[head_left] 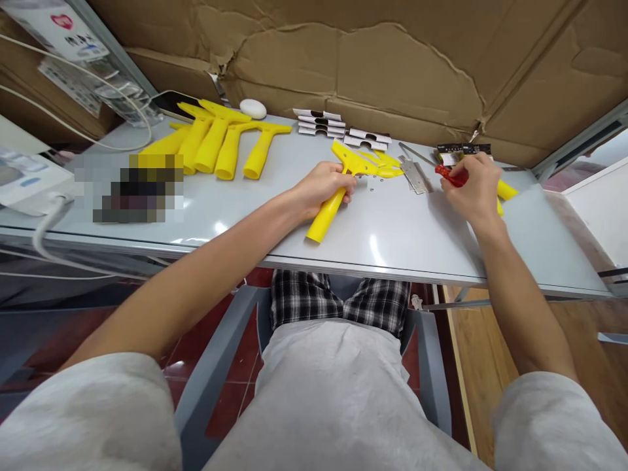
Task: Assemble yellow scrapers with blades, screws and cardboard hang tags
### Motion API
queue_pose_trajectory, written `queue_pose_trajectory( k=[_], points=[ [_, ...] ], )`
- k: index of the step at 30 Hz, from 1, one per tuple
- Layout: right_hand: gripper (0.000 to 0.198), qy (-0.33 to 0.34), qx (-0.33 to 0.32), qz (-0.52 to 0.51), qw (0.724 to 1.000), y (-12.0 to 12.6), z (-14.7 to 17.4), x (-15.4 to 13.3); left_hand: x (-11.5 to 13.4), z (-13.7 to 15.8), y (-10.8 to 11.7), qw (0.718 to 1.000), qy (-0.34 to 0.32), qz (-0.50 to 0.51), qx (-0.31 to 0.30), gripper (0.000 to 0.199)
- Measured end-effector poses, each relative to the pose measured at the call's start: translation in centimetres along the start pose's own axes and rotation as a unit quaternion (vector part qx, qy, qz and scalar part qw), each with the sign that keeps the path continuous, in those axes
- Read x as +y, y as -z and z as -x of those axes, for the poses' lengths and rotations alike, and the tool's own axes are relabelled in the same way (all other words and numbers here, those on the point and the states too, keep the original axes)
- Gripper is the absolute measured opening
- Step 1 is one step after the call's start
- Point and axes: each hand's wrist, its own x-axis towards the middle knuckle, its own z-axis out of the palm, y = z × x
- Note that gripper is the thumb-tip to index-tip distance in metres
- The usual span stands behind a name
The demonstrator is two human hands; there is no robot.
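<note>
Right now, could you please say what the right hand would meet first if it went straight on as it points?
Probably the dark packets just beyond the right hand, before the cardboard; height is unclear, so it might pass over.

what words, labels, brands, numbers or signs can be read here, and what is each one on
None can be read with certainty:
Clear plastic bottle with a white label: red heart mark and dark characters, too blurred.
White paper label on a brown cardboard box: print too small.
Small black packs with pale print, back right: too small.
</note>
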Motion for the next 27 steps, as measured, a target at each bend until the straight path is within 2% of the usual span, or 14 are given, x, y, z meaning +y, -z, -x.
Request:
queue_pose_trajectory(
  k=[3, 6, 10, 14, 17, 21, 27],
  points=[
    [0.015, -0.018, -0.028, 0.019, 0.999, 0.1, -0.2, -0.1, 0.0, -0.2, 0.1, 1.0, 0.0, 0.007, -0.01, 0.03],
    [0.021, -0.006, -0.051, 0.023, 0.998, -0.4, -0.3, 0.1, 0.1, -0.1, -0.1, 1.0, -0.002, 0.006, 0.006, 0.027],
    [0.029, 0.004, -0.059, 0.036, 0.998, -1.1, -0.3, 0.6, 0.4, 0.2, -0.4, 1.0, -0.007, -0.009, 0.023, 0.025],
    [0.028, 0.01, -0.064, 0.053, 0.997, -1.5, -0.2, 0.8, 0.4, 0.3, -0.5, 0.998, -0.027, -0.045, 0.029, 0.023],
    [0.029, 0.014, -0.071, 0.056, 0.996, -1.7, -0.1, 0.8, -0.2, 0.0, -0.4, 0.994, -0.048, -0.083, 0.048, 0.036],
    [0.029, 0.004, -0.078, 0.068, 0.995, -1.8, -0.1, 0.4, -1.4, -0.8, 0.2, 0.972, -0.105, -0.186, 0.096, 0.055],
    [0.029, -0.005, -0.081, 0.068, 0.994, -1.7, -0.1, -0.2, -1.8, -1.2, 1.1, 0.913, -0.23, -0.323, 0.098, 0.031]
  ],
)
